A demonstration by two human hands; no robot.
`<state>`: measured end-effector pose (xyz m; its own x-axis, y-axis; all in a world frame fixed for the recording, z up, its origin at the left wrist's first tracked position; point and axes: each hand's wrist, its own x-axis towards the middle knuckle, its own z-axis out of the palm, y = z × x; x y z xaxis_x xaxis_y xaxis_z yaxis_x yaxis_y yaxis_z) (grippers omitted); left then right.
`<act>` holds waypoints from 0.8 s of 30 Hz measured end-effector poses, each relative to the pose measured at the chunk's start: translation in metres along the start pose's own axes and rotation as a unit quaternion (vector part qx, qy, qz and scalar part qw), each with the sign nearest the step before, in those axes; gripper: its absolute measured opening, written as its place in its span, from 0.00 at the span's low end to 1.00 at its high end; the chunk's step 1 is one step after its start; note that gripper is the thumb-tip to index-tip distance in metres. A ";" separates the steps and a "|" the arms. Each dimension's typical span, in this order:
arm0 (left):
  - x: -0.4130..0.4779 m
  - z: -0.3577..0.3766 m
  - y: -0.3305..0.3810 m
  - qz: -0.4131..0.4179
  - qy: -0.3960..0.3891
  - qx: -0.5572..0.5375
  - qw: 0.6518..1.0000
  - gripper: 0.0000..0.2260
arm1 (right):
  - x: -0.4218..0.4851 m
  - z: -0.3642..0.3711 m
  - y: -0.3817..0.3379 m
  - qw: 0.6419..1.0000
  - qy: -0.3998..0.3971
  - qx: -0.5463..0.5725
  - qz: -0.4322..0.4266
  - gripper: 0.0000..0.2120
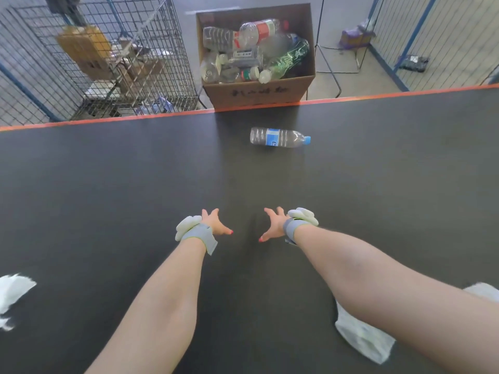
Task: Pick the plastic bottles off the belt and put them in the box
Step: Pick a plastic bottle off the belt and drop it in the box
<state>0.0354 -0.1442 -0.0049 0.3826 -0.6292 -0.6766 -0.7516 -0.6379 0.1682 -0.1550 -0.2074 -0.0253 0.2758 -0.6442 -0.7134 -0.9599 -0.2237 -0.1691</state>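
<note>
A clear plastic bottle (279, 137) with a blue label and blue cap lies on its side on the dark belt (108, 184), near the far orange edge. Just past that edge stands a cardboard box (256, 93) filled with several plastic bottles. My left hand (214, 222) and my right hand (274, 224) stretch forward over the middle of the belt, fingers spread, holding nothing. Both hands are well short of the bottle. Each wrist wears a grey strap with a white pad.
A white plastic scrap (12, 292) lies on the belt at the left edge and a crumpled clear bag (361, 338) under my right forearm. A wire cage (108, 63) with cardboard stands left of the box. Blue-framed mesh fencing (432, 41) runs at the far right.
</note>
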 end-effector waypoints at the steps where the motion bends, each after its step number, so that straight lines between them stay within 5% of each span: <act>1: -0.002 0.004 -0.002 0.000 0.003 0.005 1.000 0.41 | -0.003 0.004 0.002 1.000 0.002 -0.003 0.002 0.51; 17: -0.054 0.005 0.009 0.094 0.025 -0.058 0.994 0.35 | -0.071 0.001 0.019 0.998 0.063 0.014 0.004 0.45; 24: -0.070 0.022 -0.022 0.054 0.067 0.041 0.995 0.46 | -0.102 0.012 0.033 0.996 0.077 0.054 0.003 0.47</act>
<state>0.0133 -0.0764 0.0233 0.3615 -0.7487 -0.5557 -0.8311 -0.5289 0.1719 -0.2157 -0.1404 0.0344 0.2660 -0.7516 -0.6036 -0.9592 -0.1443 -0.2431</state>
